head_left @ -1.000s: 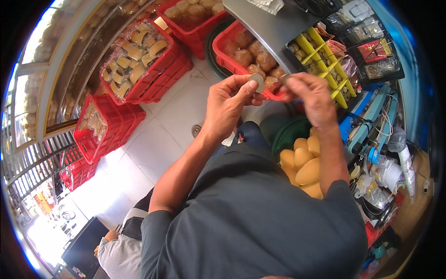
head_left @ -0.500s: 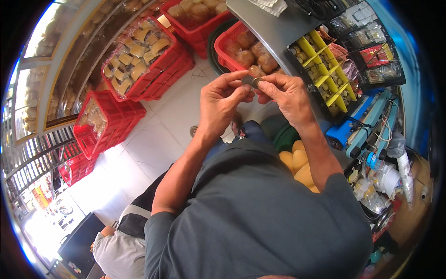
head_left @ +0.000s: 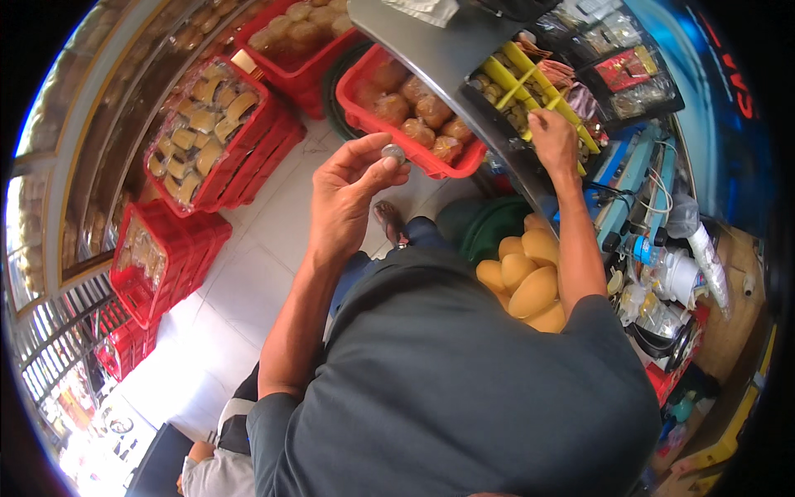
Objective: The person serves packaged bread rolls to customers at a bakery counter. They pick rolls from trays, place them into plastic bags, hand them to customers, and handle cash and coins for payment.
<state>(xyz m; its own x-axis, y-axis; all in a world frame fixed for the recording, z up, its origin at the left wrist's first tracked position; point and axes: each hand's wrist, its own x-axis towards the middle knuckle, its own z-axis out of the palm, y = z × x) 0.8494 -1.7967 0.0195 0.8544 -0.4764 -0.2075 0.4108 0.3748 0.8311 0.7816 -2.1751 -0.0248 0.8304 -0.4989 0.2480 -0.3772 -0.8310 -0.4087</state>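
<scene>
In front of my body my left hand (head_left: 344, 186) is closed, pinching a silver coin (head_left: 392, 154) between thumb and fingertips. Out to the right, my right hand (head_left: 555, 141) hovers over or rests in a drawer tray split by yellow dividers (head_left: 523, 76), whose compartments hold many coins (head_left: 490, 89). Its fingers are curled together, and whatever they hold, if anything, is hidden. Banknotes (head_left: 556, 73) lie along the far side of the coin compartments. Beyond my left hand stands a red basket (head_left: 354, 93) of bagged round buns (head_left: 431, 110).
Red crates (head_left: 248, 170) of wrapped breads stand at the left by glass shelves. A dark counter (head_left: 414, 50) runs above the drawer. Yellow oval objects (head_left: 530, 290) sit below my right forearm. A blue machine (head_left: 646, 195) and bottles are at right; a person in grey (head_left: 219, 476) is lower left.
My hands, together at the coins before, have parted. The right has moved right to the drawer tray; the left has kept a coin. The whole view has shifted slightly.
</scene>
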